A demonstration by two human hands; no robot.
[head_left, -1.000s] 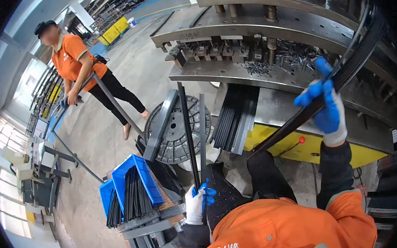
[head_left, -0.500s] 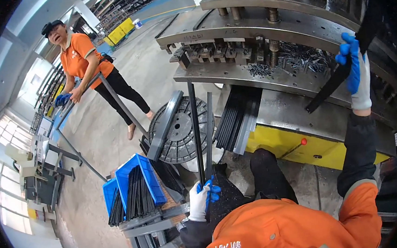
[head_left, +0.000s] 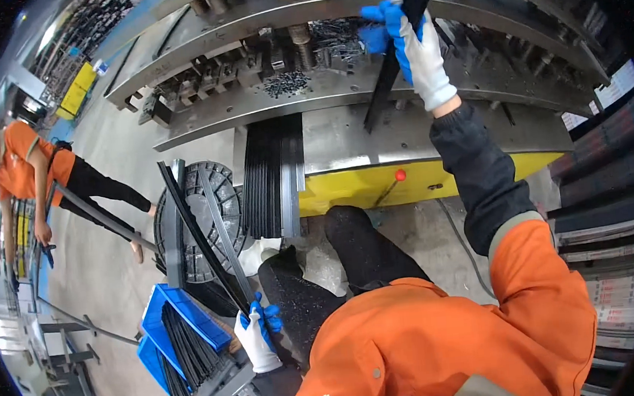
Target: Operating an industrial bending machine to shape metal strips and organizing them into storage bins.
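Observation:
My left hand [head_left: 257,340], in a white glove with blue palm and fingers, is closed around two long dark strips. The black metal strip [head_left: 205,244] and the thinner grey strip [head_left: 222,224] slant up and away from it, over a round ribbed black reel [head_left: 234,182]. Farther off to the right, my right hand [head_left: 421,59] grips a long black metal bar [head_left: 383,92]. That bar stands tilted before the press [head_left: 324,97], its lower end over the machine's front ledge and its upper end cut off by the picture's top edge.
Dark strips [head_left: 274,175] lie in a row beside the press. Blue bins [head_left: 192,319] at lower left hold more strips. Metal scraps [head_left: 287,85] litter the press plate. A red-knobbed lever [head_left: 400,175] juts from the yellow front. Another person [head_left: 28,165] stands by a rail.
The view has swung right, so the press and reel sit farther left in it. The strips in my left hand now lean more to the left. Both hands keep their hold.

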